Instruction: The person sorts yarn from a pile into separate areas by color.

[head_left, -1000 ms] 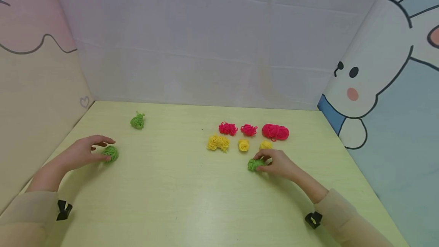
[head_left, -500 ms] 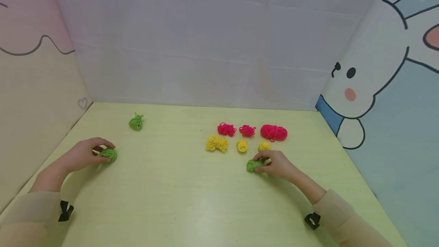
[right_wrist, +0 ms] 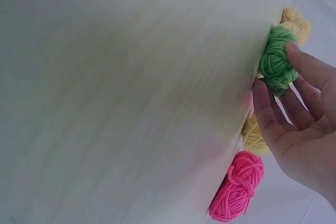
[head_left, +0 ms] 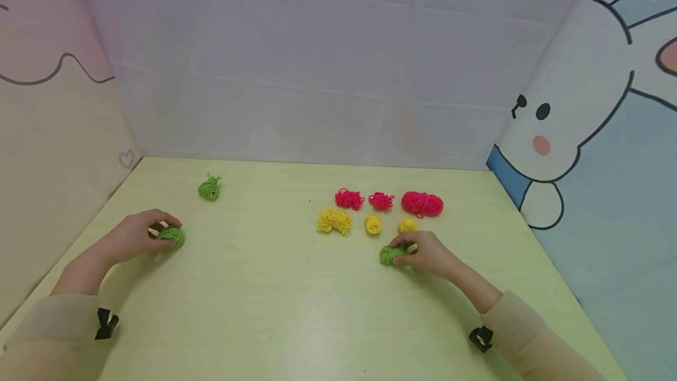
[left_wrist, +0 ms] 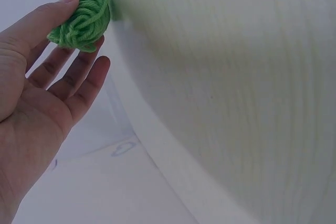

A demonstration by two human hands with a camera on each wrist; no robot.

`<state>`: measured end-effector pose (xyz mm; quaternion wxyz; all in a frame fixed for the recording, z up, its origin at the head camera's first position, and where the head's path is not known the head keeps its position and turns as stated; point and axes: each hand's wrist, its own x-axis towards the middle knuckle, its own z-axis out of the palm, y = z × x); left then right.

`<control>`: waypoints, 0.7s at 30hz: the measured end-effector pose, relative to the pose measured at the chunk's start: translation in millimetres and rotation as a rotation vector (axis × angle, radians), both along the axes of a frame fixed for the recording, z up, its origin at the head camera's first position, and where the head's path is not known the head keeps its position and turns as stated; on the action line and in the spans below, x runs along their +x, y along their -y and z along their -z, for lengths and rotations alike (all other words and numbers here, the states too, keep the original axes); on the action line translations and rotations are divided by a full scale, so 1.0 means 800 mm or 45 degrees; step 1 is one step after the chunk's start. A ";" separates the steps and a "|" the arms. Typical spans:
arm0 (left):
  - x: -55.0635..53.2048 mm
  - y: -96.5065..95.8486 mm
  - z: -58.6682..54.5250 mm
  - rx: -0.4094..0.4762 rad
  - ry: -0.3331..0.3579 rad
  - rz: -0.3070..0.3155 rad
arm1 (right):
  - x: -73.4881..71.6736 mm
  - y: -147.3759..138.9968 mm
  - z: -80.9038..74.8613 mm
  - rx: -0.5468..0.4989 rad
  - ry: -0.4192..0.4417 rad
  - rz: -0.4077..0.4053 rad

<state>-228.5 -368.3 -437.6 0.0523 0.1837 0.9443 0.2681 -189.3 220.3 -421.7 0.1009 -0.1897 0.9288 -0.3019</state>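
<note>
At the left of the table, my left hand [head_left: 134,236] pinches a small green yarn ball [left_wrist: 86,19] between thumb and fingers. In the left wrist view the ball is close to the tabletop, its underside partly hidden. My right hand [head_left: 429,257] grips another green yarn bundle [right_wrist: 278,60], an oblong one, just in front of the yellow row. Behind that row are a yellow yarn skein [head_left: 334,221], a round yellow yarn ball [head_left: 373,224] and a second yellow ball [head_left: 408,225] close to my right fingers. A third green yarn bundle [head_left: 209,188] lies at the back left.
Two small pink yarn bundles, the left one [head_left: 349,199] and the middle one [head_left: 381,201], lie behind the yellow yarn with a larger pink skein [head_left: 422,204]. The pale wooden table [head_left: 275,298] meets a white back wall [head_left: 317,75] and printed side panels.
My left thumb and fingers have closed round the green ball, and the hand has shifted slightly right with it. The right hand and its green bundle have stayed nearly still.
</note>
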 end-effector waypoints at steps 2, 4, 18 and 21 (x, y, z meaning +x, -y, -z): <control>0.000 -0.003 -0.002 -0.002 -0.024 0.001 | 0.000 0.000 0.000 -0.002 0.000 -0.002; -0.001 -0.007 -0.004 -0.005 -0.064 0.000 | 0.000 0.000 -0.001 -0.004 0.002 -0.003; 0.003 -0.041 -0.031 -0.010 -0.319 0.041 | -0.003 -0.002 0.000 0.000 -0.018 -0.032; 0.003 -0.047 -0.037 -0.013 -0.337 0.027 | -0.004 -0.002 0.000 0.000 -0.012 -0.025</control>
